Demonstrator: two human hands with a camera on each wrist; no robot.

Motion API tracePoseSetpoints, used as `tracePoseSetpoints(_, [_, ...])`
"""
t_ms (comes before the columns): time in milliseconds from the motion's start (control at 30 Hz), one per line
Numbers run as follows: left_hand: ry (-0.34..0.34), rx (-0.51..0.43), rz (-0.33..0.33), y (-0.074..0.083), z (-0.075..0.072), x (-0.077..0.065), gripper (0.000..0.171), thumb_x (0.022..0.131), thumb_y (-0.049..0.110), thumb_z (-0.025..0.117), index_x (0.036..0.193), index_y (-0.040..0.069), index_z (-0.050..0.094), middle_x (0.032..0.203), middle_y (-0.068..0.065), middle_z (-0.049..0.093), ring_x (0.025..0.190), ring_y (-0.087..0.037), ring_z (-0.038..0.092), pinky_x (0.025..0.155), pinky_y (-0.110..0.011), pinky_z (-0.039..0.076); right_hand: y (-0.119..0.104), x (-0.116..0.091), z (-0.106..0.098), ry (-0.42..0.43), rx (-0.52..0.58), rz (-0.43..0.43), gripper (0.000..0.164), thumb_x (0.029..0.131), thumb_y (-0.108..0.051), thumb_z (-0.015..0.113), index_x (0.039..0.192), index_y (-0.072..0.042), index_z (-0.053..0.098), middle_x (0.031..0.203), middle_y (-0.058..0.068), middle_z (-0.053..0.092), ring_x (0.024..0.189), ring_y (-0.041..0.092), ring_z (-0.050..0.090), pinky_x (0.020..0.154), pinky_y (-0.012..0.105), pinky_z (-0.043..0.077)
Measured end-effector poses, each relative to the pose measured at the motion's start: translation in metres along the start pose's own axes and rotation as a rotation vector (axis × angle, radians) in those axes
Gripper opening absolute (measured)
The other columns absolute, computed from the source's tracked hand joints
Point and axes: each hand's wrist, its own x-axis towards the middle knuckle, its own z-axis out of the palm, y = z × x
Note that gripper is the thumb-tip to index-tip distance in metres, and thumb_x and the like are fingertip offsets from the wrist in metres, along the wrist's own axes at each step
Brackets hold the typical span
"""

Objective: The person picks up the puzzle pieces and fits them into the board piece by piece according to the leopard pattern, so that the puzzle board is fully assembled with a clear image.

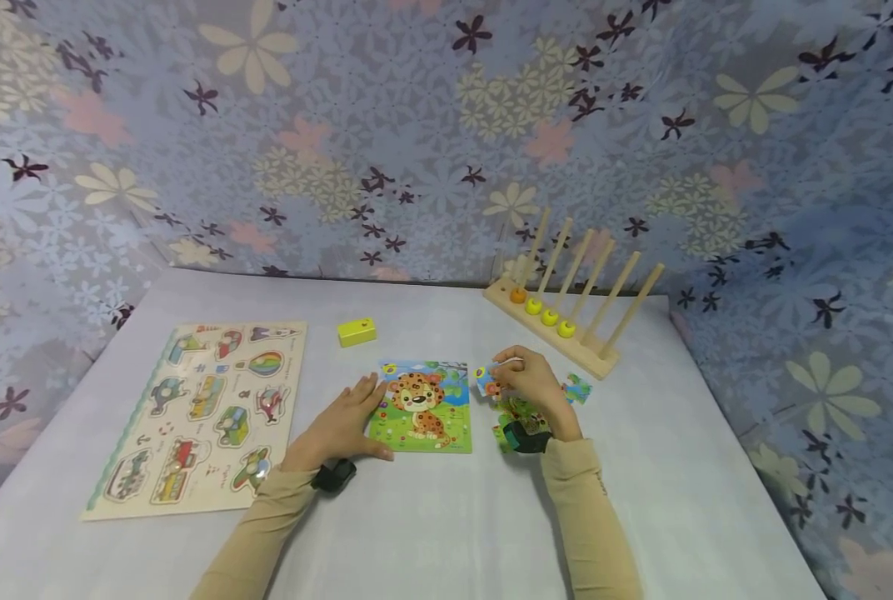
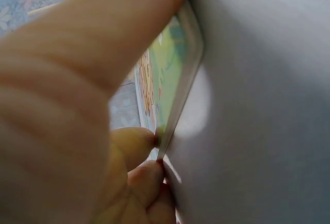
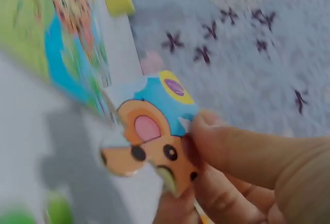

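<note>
A square leopard picture board (image 1: 454, 417) lies flat on the table, with a yellow corner mark and green grass. My left hand (image 1: 345, 421) rests at its left side, fingers fairly straight, with fingertips and thumb touching the edge. In the left wrist view, fingertips meet the rim of the board (image 2: 172, 74). To the right of the board, my right hand (image 1: 532, 379) pinches a jigsaw piece (image 3: 147, 113) between thumb and fingers. This piece shows an orange ear, part of a face and blue sky. Several loose jigsaw pieces (image 1: 579, 388) lie beneath and beside the right hand, partly hidden by it.
A wooden peg board (image 1: 90, 510) with vehicle pictures lies at the left. Behind the leopard board sits a yellow block (image 1: 357, 332). At the back right stands a wooden rack (image 1: 600, 360) with upright rods and several rings. A flowered cloth hangs behind the table.
</note>
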Motion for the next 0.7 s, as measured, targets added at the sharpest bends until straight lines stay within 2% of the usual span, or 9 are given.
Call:
tracePoseSetpoints(167, [0.006,-0.002,0.001,-0.001,0.0,0.001,0.112,0.071,0.047,0.082,0.151,-0.004,0.023,0.16,-0.026,0.014,0.148,-0.042,0.015,0.121,-0.056,0.018,-0.015,0.015,0.03,-0.032,0.077,-0.003,0.03,0.094,-0.015,0.064,0.116,0.004,0.057,0.098,0.014,0.072,0.07,0.009,0.064,0.078,0.035,0.06])
tracePoseSetpoints(267, [0.011,-0.008,0.004,0.0,-0.002,0.0,0.111,0.071,0.045,0.082,0.151,-0.005,0.023,0.159,-0.027,0.014,0.148,-0.042,0.016,0.121,-0.056,0.018,-0.026,0.025,0.055,-0.04,0.14,0.01,0.03,0.092,-0.013,0.066,0.115,0.004,0.058,0.097,0.015,0.071,0.067,0.01,0.063,0.075,0.032,0.061])
tracePoseSetpoints(400, [0.011,-0.012,0.004,0.0,-0.003,0.001,0.111,0.071,0.045,0.082,0.151,-0.005,0.023,0.159,-0.027,0.014,0.148,-0.042,0.016,0.121,-0.055,0.018,-0.038,0.037,0.089,-0.023,0.131,0.026,0.023,0.089,-0.012,0.07,0.107,0.001,0.062,0.094,0.018,0.072,0.062,0.013,0.065,0.066,0.03,0.061])
tracePoseSetpoints(533, [0.002,-0.003,-0.004,0.001,-0.003,0.0,0.111,0.071,0.046,0.082,0.151,-0.004,0.024,0.159,-0.026,0.015,0.148,-0.041,0.016,0.122,-0.055,0.018,-0.041,0.044,0.111,0.008,-0.005,-0.004,0.02,0.088,-0.015,0.071,0.1,-0.001,0.063,0.087,0.017,0.073,0.057,0.015,0.067,0.056,0.029,0.059])
tracePoseSetpoints(700, [-0.009,0.0,-0.012,0.0,-0.004,0.0,0.11,0.072,0.046,0.082,0.151,-0.005,0.024,0.16,-0.025,0.014,0.149,-0.041,0.015,0.122,-0.055,0.018,-0.042,0.05,0.126,0.091,-0.277,-0.047,0.02,0.086,-0.023,0.074,0.09,-0.005,0.066,0.081,0.01,0.07,0.06,0.014,0.062,0.054,0.024,0.052])
